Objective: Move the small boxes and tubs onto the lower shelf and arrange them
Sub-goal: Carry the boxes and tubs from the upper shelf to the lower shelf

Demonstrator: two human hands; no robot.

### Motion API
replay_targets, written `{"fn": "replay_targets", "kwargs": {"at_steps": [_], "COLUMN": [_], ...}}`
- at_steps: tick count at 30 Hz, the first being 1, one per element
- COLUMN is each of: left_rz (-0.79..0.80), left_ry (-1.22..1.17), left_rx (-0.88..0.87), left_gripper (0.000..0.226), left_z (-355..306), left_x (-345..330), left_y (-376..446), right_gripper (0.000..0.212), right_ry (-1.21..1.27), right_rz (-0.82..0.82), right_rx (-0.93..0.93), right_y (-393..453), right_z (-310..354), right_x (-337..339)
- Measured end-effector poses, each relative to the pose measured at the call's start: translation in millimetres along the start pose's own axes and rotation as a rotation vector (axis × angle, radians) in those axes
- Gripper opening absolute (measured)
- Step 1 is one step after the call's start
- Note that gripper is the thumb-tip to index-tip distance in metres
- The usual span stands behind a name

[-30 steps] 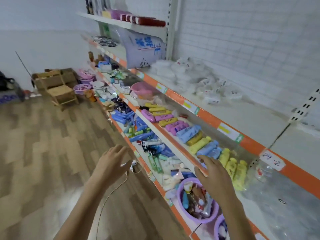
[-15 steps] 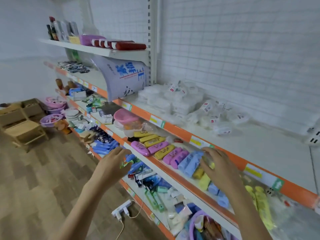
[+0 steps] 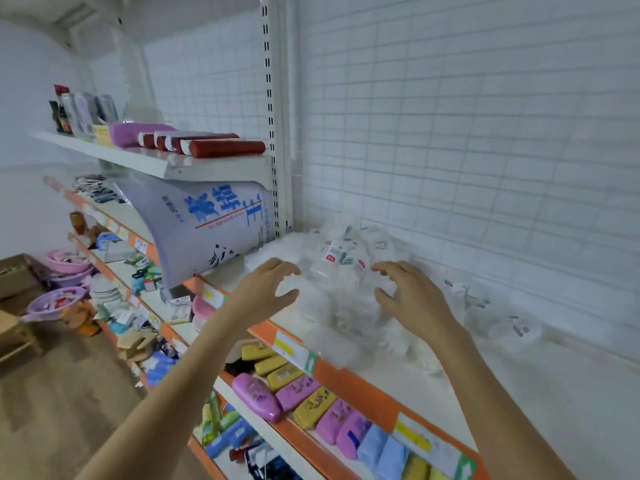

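A heap of small clear plastic tubs and boxes [image 3: 343,271] with white and red labels lies on the white shelf [image 3: 519,386] with the orange front edge. My left hand [image 3: 266,292] hovers at the heap's left side, fingers spread and slightly curled, holding nothing. My right hand [image 3: 412,296] hovers at the heap's right side in the same way, empty. A few more clear tubs [image 3: 498,317] lie further right on the same shelf. The lower shelf [image 3: 256,420] below holds a row of pink, yellow and blue soap cases [image 3: 304,400].
A big white sack with blue characters [image 3: 204,226] leans on the shelf left of the heap. Above it a shelf carries red tubes [image 3: 221,147] and bottles [image 3: 69,112]. Lower shelves are crowded with tubes and packets. Pink basins [image 3: 65,271] and cardboard boxes stand on the floor at left.
Both hands have risen from the soap-case shelf level up to the white shelf and now flank the heap of clear tubs. The view has tilted upward.
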State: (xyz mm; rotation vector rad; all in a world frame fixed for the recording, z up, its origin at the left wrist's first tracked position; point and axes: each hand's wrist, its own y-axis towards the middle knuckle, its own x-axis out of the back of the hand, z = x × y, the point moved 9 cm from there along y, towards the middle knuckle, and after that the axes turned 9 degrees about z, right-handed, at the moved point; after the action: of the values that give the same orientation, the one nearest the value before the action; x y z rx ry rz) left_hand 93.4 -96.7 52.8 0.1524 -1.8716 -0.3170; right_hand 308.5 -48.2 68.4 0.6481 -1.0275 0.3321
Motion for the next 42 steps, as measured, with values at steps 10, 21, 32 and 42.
{"fn": "replay_targets", "kwargs": {"at_steps": [10,21,32,42], "left_rz": [0.313,0.392,0.396,0.526], "left_ry": [-0.178,-0.229,-1.177,-1.565], "left_rx": [-0.161,-0.278,-0.207,-0.040], "left_gripper": [0.070,0.073,0.044,0.015], "left_z": [7.7,11.0,43.7,45.7], "left_x": [-44.9,-66.9,-37.5,-54.3], "left_y": [118.8,149.5,158.6,150.2], "right_gripper": [0.067,0.056,0.049,0.038], "right_ry": [0.019,0.177,1.111,1.077], "right_rz": [0.411,0.024,-0.239,-0.225], "right_rx": [0.080,-0.138,-0.562,-0.455], "right_y": [80.5,92.6,71.6,59.8], "right_z": [-14.7,-38.5,-49.2,-8.1], "right_x": [-61.4,-38.9,-49.2,-48.0]}}
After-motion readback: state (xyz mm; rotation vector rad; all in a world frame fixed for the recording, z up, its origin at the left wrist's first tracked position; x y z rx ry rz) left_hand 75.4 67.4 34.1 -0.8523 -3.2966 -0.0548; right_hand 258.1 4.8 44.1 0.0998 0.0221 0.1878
